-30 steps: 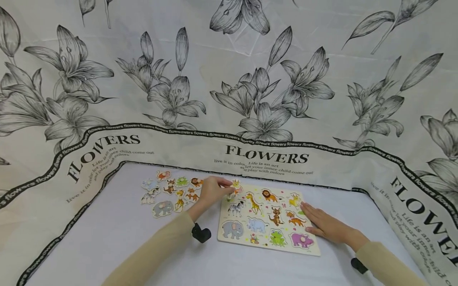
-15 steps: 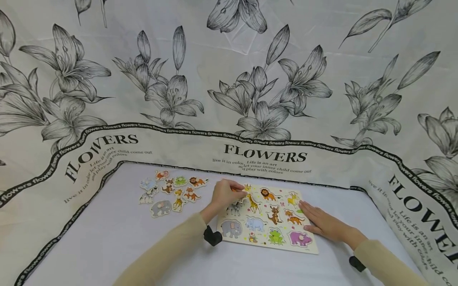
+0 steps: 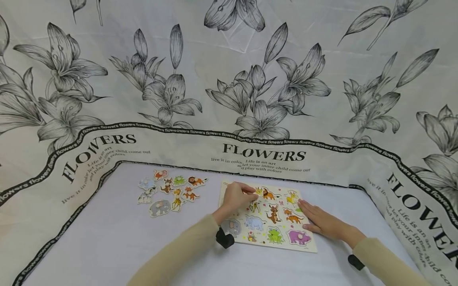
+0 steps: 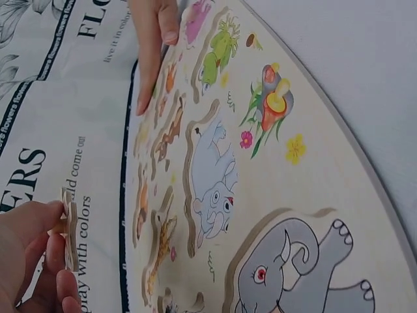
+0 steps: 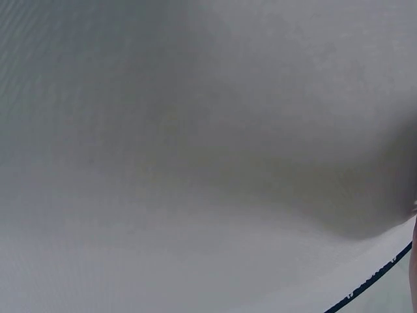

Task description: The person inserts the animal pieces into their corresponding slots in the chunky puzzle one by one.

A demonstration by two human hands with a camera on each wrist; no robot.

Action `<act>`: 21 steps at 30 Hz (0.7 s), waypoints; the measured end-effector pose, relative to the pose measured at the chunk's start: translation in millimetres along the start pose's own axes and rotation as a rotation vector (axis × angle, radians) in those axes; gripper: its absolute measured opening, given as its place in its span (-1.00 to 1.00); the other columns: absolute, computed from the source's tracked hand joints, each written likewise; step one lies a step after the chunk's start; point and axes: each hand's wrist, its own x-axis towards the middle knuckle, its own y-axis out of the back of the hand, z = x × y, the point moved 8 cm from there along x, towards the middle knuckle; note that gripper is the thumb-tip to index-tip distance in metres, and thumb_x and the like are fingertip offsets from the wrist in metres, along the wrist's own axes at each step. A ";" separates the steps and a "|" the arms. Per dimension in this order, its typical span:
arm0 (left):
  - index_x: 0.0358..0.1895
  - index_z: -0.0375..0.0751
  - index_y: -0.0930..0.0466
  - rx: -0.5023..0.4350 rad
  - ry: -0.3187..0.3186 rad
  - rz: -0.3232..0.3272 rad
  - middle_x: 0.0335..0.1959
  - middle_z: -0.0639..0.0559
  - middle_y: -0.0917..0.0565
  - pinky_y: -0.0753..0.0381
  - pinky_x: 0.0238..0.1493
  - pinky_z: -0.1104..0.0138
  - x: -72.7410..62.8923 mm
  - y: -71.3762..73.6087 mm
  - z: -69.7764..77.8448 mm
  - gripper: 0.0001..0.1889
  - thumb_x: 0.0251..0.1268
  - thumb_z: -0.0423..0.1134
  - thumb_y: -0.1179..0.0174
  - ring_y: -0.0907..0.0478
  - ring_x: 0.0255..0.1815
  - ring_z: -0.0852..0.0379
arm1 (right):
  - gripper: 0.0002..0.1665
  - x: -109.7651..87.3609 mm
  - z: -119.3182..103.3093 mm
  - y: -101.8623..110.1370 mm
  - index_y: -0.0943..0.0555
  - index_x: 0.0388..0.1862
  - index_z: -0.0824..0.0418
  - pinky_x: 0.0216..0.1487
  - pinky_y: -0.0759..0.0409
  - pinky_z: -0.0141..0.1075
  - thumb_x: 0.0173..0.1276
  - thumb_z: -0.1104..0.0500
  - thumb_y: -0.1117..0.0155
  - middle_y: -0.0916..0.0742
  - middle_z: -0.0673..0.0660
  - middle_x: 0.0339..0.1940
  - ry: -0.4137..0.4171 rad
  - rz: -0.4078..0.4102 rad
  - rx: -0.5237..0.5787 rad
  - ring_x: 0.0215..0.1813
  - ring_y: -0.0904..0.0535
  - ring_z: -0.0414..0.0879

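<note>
A pale wooden puzzle board [image 3: 308, 247] with animal pictures in cut-out recesses lies on the white cloth. Above its upper left part, my left hand [image 3: 236, 199] pinches a thin wooden puzzle piece [image 4: 71, 235] between thumb and fingers. In the head view a yellow animal piece shows at those fingertips, beside the lion picture [image 3: 270, 193]. The piece is edge-on in the left wrist view, held off the board. My right hand [image 3: 323, 220] lies with straight fingers on the board's right edge, near the yellow animal and tiger pictures. My left hand hides the board's upper left pictures.
Several loose animal pieces lie in a group left of the board, among them an elephant piece [image 3: 159, 208], a giraffe piece [image 3: 177, 200] and a lion piece [image 3: 196, 181]. A flower-printed cloth [image 3: 179, 147] rises behind and at both sides.
My left hand has moved right with the piece, from the board's upper left corner to near the lion picture. My right hand stays on the right edge.
</note>
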 end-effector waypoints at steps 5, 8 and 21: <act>-0.36 -0.07 -0.78 -0.028 0.011 0.002 -0.52 0.14 -0.74 -0.51 -0.35 0.46 0.7 -8.8 4.2 -0.87 0.02 -0.16 -0.45 -0.54 -0.54 0.39 | -0.11 -1.4 -2.6 1.7 0.00 0.54 0.27 0.28 0.51 -0.77 0.46 -0.20 0.02 -0.13 0.35 0.54 0.023 0.018 -0.003 0.56 0.00 0.16; -0.36 -0.06 -0.78 -0.026 -0.001 0.000 -0.52 0.16 -0.73 -0.48 -0.37 0.47 3.2 -14.2 5.3 -0.87 0.02 -0.15 -0.45 -0.53 -0.54 0.39 | -0.12 -2.2 -4.5 2.8 -0.01 0.54 0.27 0.29 0.51 -0.77 0.46 -0.19 0.02 -0.15 0.36 0.53 0.046 0.039 -0.006 0.58 0.04 0.06; -0.36 -0.07 -0.78 -0.009 0.040 -0.014 -0.52 0.14 -0.74 -0.47 -0.47 0.49 14.8 -29.7 10.7 -0.86 0.00 -0.15 -0.46 -0.51 -0.59 0.38 | -0.09 -0.2 0.7 0.3 0.01 0.54 0.26 0.30 0.54 -0.74 0.45 -0.22 0.02 -0.13 0.31 0.55 0.010 0.012 -0.040 0.53 -0.03 0.23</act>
